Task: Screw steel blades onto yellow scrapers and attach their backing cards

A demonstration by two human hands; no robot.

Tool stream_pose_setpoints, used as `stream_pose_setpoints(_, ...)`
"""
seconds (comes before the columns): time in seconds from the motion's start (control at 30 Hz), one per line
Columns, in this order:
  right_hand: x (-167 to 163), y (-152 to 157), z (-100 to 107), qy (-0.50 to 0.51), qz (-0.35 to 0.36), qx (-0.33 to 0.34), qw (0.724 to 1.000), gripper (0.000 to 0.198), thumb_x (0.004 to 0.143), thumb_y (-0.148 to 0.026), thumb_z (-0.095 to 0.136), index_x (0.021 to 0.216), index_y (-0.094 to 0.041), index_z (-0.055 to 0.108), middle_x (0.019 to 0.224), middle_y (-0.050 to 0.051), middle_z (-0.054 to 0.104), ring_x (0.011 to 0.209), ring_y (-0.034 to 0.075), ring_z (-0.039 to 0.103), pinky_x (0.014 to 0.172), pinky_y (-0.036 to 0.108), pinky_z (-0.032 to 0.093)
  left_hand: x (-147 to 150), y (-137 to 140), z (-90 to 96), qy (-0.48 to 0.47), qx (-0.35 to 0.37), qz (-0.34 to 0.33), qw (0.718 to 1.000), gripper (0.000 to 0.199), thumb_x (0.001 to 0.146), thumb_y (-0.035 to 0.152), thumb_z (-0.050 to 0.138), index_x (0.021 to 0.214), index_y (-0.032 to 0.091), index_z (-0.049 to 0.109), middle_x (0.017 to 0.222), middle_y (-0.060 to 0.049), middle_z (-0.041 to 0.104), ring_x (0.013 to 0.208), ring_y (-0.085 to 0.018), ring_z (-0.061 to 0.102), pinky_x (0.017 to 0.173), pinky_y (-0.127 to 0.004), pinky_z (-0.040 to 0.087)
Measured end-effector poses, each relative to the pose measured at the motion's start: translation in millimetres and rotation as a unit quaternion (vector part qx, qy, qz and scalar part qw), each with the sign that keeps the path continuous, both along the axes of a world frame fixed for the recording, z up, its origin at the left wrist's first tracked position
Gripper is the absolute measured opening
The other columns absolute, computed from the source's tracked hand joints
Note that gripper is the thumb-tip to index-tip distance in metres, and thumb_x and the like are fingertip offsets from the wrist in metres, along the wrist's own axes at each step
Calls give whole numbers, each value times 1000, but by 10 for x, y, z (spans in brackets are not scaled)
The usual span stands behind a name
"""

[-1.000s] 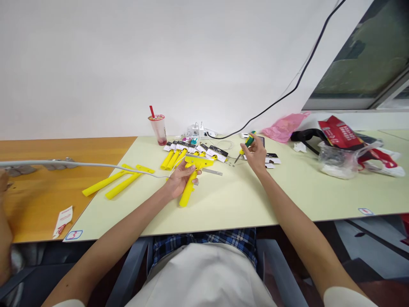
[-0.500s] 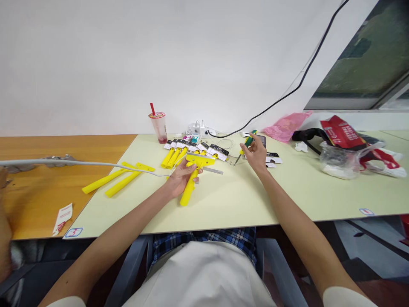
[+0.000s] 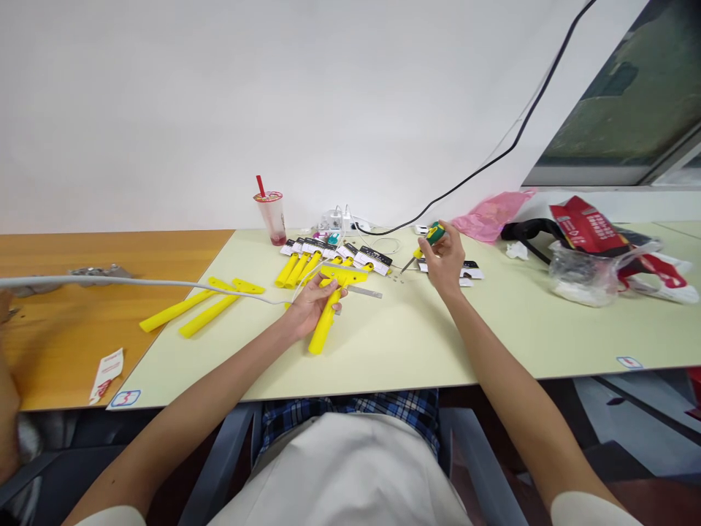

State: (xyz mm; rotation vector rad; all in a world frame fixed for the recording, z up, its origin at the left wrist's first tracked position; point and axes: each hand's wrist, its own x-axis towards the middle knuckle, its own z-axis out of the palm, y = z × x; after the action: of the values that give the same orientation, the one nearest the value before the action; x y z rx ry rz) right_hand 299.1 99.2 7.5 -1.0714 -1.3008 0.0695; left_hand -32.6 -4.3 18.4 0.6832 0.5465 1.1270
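My left hand (image 3: 309, 305) grips a yellow plastic scraper (image 3: 330, 305) by its handle, the wide head pointing away from me on the pale green table (image 3: 493, 329). A thin metal blade (image 3: 364, 292) lies just right of the scraper head. My right hand (image 3: 445, 261) holds a green-and-yellow screwdriver (image 3: 424, 245), tip angled down and left toward tiny screws (image 3: 395, 277) on the table. Several packaged yellow scrapers (image 3: 323, 257) lie behind.
Two loose yellow handles (image 3: 200, 310) lie to the left under a white cable (image 3: 136, 280). A drink cup (image 3: 272, 217), power strip (image 3: 342, 221), pink bag (image 3: 490, 212) and plastic bags (image 3: 596, 256) stand farther back. Another person's arm (image 3: 8, 394) is at the far left.
My right hand has closed round the screwdriver and lifted it slightly up and to the right. The left hand and scraper have stayed put.
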Motion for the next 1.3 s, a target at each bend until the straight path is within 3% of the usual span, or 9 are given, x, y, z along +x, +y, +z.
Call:
stream_pose_setpoints(0.17,-100,-35,57,64,60,7,996,76,90,-67,81,148,-23,59,101,6,70,72,20,69,73,40,66,60,30,-58,4,-32,12,999,48,73,11,98,95,21,57,96,0,65,88,-17,72,56,-20,49)
stream_pose_setpoints(0.37,-249,-83,107,168,155,21,973,70,84,-61,91,140,-32,61,104,2,74,93,24,81,82,39,69,263,159,-97,17,-114,46,992,27,90,0,79,91,17,58,96,-6,67,83,-15,72,59,-19,53)
stream_pose_setpoints(0.53,-363,-153,110,201,206,-1,958,69,81,-57,95,134,-31,59,101,2,77,98,26,84,82,38,71,483,165,-119,-6,-111,45,993,23,93,0,75,88,16,59,96,-7,68,79,-13,71,59,-20,53)
stream_pose_setpoints(0.77,-468,-228,101,183,244,-23,952,66,83,-56,95,132,-33,58,102,1,78,98,26,84,84,40,72,495,91,-173,-1,-92,49,995,33,84,3,86,89,18,58,95,-4,69,86,-17,75,57,-21,51)
stream_pose_setpoints(1.3,-564,-311,92,175,264,-31,948,66,79,-53,99,129,-34,60,99,-1,75,97,23,83,95,43,72,478,19,-157,15,-87,50,995,28,90,4,82,94,18,58,96,-5,70,82,-16,74,58,-22,54)
